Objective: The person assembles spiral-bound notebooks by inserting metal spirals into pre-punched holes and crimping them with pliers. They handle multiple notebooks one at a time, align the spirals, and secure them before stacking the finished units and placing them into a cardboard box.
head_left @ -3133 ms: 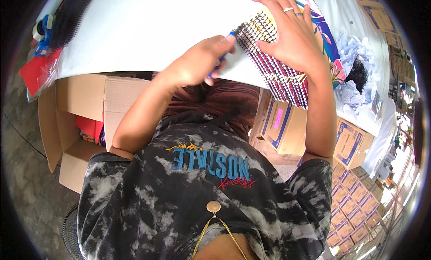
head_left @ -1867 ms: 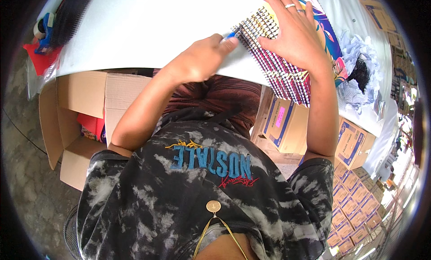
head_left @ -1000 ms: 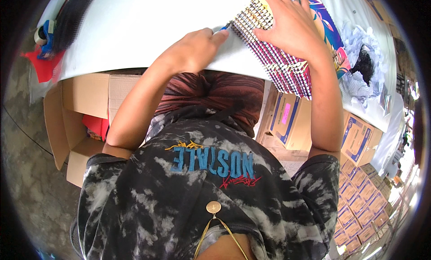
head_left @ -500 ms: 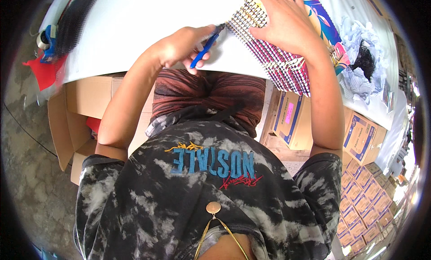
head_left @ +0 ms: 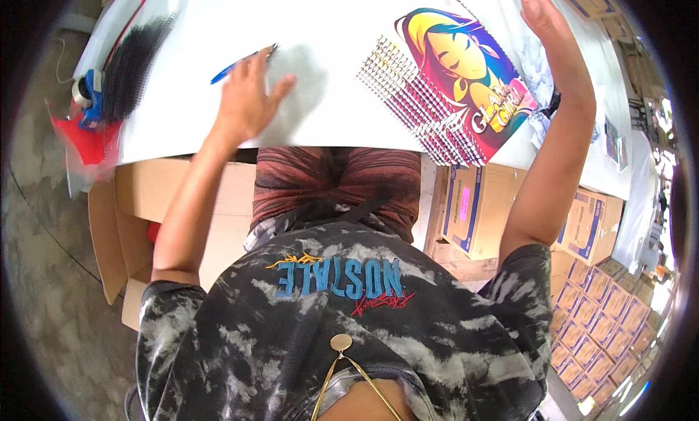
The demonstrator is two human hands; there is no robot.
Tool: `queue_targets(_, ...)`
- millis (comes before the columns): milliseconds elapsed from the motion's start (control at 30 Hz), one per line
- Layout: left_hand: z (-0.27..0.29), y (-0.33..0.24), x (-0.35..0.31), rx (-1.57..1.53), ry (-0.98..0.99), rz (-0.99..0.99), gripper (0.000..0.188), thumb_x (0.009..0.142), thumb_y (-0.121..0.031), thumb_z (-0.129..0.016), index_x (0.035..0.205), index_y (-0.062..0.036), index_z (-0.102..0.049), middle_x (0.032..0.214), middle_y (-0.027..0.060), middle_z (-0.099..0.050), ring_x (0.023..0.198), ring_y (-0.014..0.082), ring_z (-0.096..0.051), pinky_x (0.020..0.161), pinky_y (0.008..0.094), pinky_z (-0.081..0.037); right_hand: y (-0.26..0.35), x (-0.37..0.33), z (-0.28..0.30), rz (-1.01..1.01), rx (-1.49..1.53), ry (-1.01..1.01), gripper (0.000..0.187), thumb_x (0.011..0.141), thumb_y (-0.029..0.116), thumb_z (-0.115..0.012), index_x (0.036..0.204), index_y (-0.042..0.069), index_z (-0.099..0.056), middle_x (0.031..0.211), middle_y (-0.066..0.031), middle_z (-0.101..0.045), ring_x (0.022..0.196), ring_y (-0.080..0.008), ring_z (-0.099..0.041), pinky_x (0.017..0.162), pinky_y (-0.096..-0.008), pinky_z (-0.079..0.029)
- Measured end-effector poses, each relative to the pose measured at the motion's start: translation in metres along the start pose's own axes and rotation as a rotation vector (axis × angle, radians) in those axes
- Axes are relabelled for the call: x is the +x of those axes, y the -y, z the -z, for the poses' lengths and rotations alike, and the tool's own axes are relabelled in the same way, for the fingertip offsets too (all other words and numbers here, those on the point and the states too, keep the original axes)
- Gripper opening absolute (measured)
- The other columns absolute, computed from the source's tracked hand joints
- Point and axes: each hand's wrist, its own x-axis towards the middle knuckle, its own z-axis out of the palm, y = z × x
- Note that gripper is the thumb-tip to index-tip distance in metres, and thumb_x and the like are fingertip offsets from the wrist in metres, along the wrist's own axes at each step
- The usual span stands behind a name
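A fanned stack of spiral-bound notebooks lies on the right half of the white table, the top cover showing a colourful drawn face. Their coils step down toward the table's near edge. My left hand is over the table left of the stack, thumb spread and fingers stretched across the blue-handled pliers. The pliers' dark tip pokes out past the fingers; no grip on them shows. Beyond the notebooks' right side, my right hand is raised with its fingers straight and holds nothing visible; the top edge cuts off part of it.
Black coils, a blue tape dispenser and red material are at the table's left end. Crumpled pale plastic lies behind my right forearm. An open carton stands below on the left, closed cartons on the right.
My left hand has moved left with the pliers, away from the coils, and its fingers have straightened. My right hand has lifted off the notebooks and moved right, uncovering the top cover.
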Motion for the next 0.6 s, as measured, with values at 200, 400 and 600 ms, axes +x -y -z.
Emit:
queue_targets(200,-0.043,-0.101,-0.036,-1.114,0.428,0.001,0.092,0.086,-0.068,-0.024,0.142,-0.0032,0.010,0.149,0.0197,0.002,0.139,0.0287,0.004,0.112,0.0391,-0.001,-0.123,-0.025,-0.004,-0.690,0.568,0.087,0.061,0.088,0.047,-0.052,0.128,0.002,-0.045,0.115,-0.0107,-0.060,0.100,-0.0163,-0.059,0.088,-0.0295,-0.048)
queue_targets(400,-0.082,-0.142,0.023,-1.206,0.170,0.003,0.098,0.085,-0.069,-0.026,0.139,0.0033,0.013,0.148,0.0209,0.012,0.137,0.0309,0.015,0.111,0.0404,0.005,-0.081,-0.047,-0.008,-0.680,0.783,0.139,0.059,0.089,0.048,-0.049,0.130,0.005,-0.042,0.122,-0.0107,-0.055,0.102,-0.0184,-0.058,0.089,-0.0324,-0.048)
queue_targets(600,-0.072,-0.127,0.102,-1.731,0.447,-0.065,0.115,0.073,-0.069,-0.054,0.142,-0.0019,0.010,0.146,0.0245,-0.010,0.133,0.0331,-0.024,0.106,0.0407,-0.027,-0.078,-0.086,-0.045,-0.595,1.061,0.007,0.073,0.088,0.061,-0.036,0.135,0.004,-0.034,0.133,-0.0099,-0.046,0.120,-0.0224,-0.045,0.104,-0.0375,-0.032)
